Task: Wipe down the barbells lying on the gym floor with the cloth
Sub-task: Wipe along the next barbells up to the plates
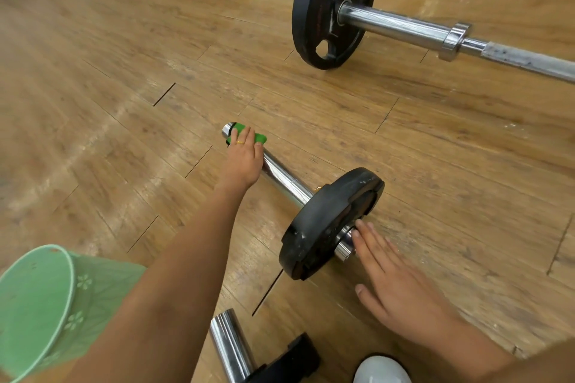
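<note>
Past the green basket, the left hand grips the cloth round the far end of the barbell lying on the floor, while the right hand, fingers straight, touches its near stub, likely to stop it rolling.

Cloth on near barbell; far barbell behind; bucket at near left

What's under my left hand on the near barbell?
A green cloth, draped over the chrome bar near its end. The left hand covers the cloth's middle and the bar beneath.
</note>
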### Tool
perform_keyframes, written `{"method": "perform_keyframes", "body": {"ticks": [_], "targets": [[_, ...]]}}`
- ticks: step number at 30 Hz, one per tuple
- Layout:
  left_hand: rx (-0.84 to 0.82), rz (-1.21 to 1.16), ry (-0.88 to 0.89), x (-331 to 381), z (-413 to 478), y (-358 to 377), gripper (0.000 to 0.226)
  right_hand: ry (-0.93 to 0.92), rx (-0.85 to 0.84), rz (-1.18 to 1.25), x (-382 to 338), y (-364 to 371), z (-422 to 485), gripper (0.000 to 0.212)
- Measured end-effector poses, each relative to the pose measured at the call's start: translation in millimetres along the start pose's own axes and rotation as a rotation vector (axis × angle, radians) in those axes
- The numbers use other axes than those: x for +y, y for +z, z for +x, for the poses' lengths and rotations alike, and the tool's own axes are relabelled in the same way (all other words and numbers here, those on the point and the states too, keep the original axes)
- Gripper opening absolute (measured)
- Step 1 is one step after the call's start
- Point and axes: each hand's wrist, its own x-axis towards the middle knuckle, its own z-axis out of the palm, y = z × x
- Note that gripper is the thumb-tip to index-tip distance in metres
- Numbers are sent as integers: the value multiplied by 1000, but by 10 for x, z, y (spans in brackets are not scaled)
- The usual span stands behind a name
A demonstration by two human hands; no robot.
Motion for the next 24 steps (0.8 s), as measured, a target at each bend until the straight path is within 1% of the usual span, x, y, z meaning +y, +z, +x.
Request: {"method": "perform_keyframes", "body": {"ticks": [1, 4, 6, 9, 12, 16, 19, 22, 24], "targets": [[9, 22, 28, 38, -43, 23, 49, -3, -10, 11, 28, -17, 6, 84], [16, 32, 201, 48, -308, 170, 51, -6, -26, 25, 106, -73, 15, 84], [-13, 6, 248, 1, -299, 181, 51, 6, -24, 32, 126, -130, 27, 83], [-29, -6, 165, 4, -34, 148, 53, 24, -93, 37, 173, -206, 40, 83], [23, -51, 84, 151, -4, 218, 58, 34, -129, 40, 213, -300, 82, 90], [47, -160, 181, 194, -256, 334, 59, 29, -126, 66, 274, -319, 114, 92], [34, -145, 201, 144, -114, 332, 59, 21, -135, 24, 316, -347, 126, 94], [40, -134, 79, 232, 94, 301, 54, 50, -177, 34, 331, -405, 137, 93], [66, -138, 26, 336, 131, 298, 54, 46, -160, 31, 342, -415, 150, 91]]}}
